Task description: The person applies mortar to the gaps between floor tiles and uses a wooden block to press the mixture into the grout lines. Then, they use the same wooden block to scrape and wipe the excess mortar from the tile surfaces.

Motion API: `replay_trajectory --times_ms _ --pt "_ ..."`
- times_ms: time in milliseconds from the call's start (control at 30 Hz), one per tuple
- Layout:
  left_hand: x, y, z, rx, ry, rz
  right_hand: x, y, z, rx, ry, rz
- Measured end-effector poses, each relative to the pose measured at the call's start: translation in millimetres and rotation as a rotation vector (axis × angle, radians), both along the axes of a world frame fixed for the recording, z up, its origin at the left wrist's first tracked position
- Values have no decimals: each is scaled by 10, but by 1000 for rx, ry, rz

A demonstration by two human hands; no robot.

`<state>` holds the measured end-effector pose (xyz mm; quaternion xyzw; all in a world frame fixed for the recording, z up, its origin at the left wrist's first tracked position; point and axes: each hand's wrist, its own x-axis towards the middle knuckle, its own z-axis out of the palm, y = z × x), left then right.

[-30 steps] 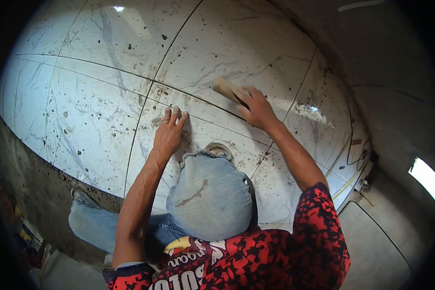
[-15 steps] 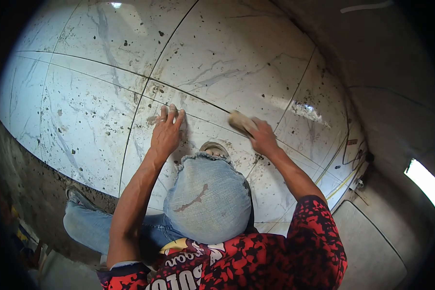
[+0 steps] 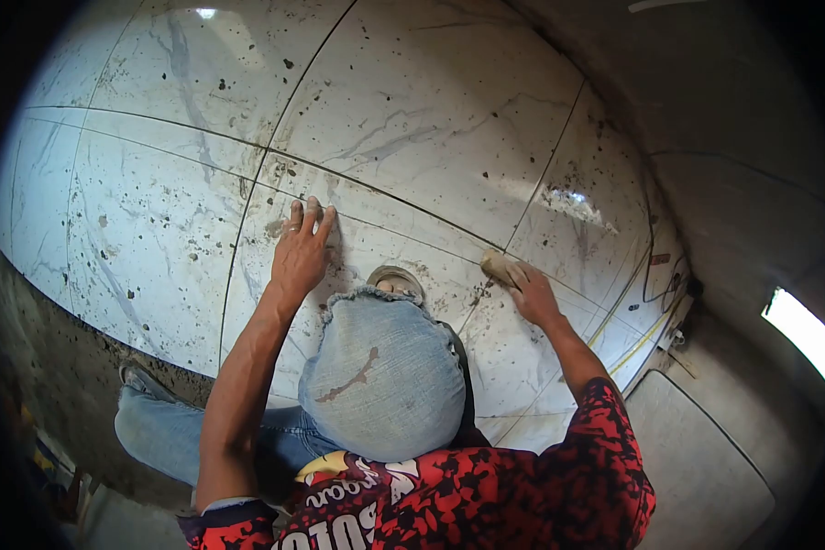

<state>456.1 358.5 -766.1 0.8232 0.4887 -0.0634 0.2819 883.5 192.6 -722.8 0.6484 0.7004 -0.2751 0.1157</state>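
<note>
My left hand [image 3: 301, 249] rests on the white marble-look floor tile [image 3: 183, 275], fingers stretched and a little apart, fingertips by a thin line across it. A ring shows on one finger. To the right, my right hand [image 3: 533, 293] grips a tan, block-shaped pad [image 3: 498, 266], its front end right at a dark tile joint. I cannot tell whether the pad is a sponge or a brush; my fingers cover its rear. Dirt specks and crumbs are scattered over the tiles around both hands.
My bent knee [image 3: 385, 376] in torn jeans and a foot in a sandal [image 3: 396, 282] are between my arms. Bare rough ground [image 3: 73, 330] borders the tiles at left. A yellow strip [image 3: 640, 346] and a dark cable lie at right, near the wall.
My right hand has moved right and toward me along the tile joint with the tan pad. My left hand stays on the tile while the view shifts slightly.
</note>
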Motion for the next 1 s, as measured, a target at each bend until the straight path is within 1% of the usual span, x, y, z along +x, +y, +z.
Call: replay_trajectory --times_ms 33,67,167,233,333,467,533,567,633,700,733,767,833,867,900,967,1000 --pt "5 24 17 -12 -1 3 51 -17 29 -22 -66 24" --pt "11 26 29 -26 -3 5 39 -19 19 -25 -68 18" --pt "11 23 8 -30 12 2 -143 260 -168 25 -17 44" --pt "24 29 32 -33 11 4 -447 519 -200 88 108 85" --pt "-21 28 14 -40 -11 3 -516 617 -147 31 111 87" --pt "-52 49 3 -57 -49 5 67 221 -60 23 57 91" --pt "-36 18 -24 -32 -39 5 187 133 -29 -46 -19 100" --pt "-33 14 -23 -6 -30 -1 113 210 -87 -44 -9 110" --pt "-29 7 -25 -15 8 -2 -227 457 -196 110 87 189" --pt "-38 -32 -121 63 -23 1 -770 891 -277 143 168 218" --pt "-43 -21 -81 27 6 -15 -1037 1112 -290 189 192 259" --pt "-60 -33 -110 35 22 0 -1265 1303 -292 198 208 273" --pt "-105 -64 -218 36 -88 50 -1678 1632 -279 191 230 286" --pt "-111 -53 -167 45 -68 18 -1853 1778 -272 203 244 302" --pt "-109 -89 -199 56 -53 35 -2018 1905 -265 189 239 311" --pt "-89 -166 -300 163 19 -21 -2336 2142 -289 186 247 338" --pt "-84 -200 -266 166 -23 16 -2486 2233 -304 192 253 337"
